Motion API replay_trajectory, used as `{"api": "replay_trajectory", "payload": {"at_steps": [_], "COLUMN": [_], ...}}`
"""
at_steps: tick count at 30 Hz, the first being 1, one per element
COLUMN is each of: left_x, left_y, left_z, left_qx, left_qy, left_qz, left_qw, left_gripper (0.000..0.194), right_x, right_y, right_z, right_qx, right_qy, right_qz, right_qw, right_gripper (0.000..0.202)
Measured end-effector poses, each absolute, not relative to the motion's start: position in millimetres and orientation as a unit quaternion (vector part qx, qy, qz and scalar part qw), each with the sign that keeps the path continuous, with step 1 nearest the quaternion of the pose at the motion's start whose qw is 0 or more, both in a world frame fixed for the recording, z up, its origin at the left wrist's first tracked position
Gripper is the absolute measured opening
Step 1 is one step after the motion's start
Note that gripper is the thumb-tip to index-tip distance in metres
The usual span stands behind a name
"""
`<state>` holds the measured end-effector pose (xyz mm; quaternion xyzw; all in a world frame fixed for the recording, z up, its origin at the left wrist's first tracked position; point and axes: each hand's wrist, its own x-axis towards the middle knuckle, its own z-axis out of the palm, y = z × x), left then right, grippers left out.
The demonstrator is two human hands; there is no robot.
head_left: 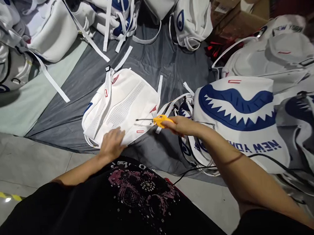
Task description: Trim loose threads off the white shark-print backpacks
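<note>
A white backpack [133, 86] lies strap side up on the grey cloth in front of me. My left hand [112, 144] is at its near edge, fingers bent and closed on the white material; the fingertips are slightly blurred. In my right hand [177, 125] is a tool with an orange-yellow handle and a thin dark rod [160, 121]; its exact kind is unclear. The rod points left over the backpack's lower right part, and I cannot tell whether it touches. A shoulder strap [104, 103] runs along the backpack's left side. Loose white webbing ends stick out at its right.
White backpacks with blue shark-mouth prints [237, 105] are piled at the right. More white bags [54, 29] crowd the far side and left. Cardboard boxes [242, 11] stand at the back right. A black cable [193, 169] crosses near my waist. Grey cloth [65, 121] covers the work surface.
</note>
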<state>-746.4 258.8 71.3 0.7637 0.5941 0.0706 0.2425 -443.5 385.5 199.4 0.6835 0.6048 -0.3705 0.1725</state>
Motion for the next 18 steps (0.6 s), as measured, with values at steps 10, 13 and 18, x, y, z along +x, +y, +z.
{"api": "replay_trajectory", "payload": {"at_steps": [10,13,18], "left_x": [-703,-702,-715], "left_y": [229,244,296], "left_z": [41,44,40], "left_qx": [0.625,0.513,0.256], "left_qy": [0.660,0.686,0.709], "left_qz": [0.093,0.184,0.251], "left_qw": [0.406,0.481,0.607], "left_gripper": [0.073,0.063,0.058], "right_x": [-416,-384,-354], "right_y": [367,351,304], "right_z": [186,186,180], "right_qx": [0.705,0.689,0.638], "right_qy": [0.611,0.578,0.539], "right_qz": [-0.344,-0.432,-0.551], "right_qw": [0.105,0.064,-0.017], "right_gripper": [0.032,0.030,0.042]}}
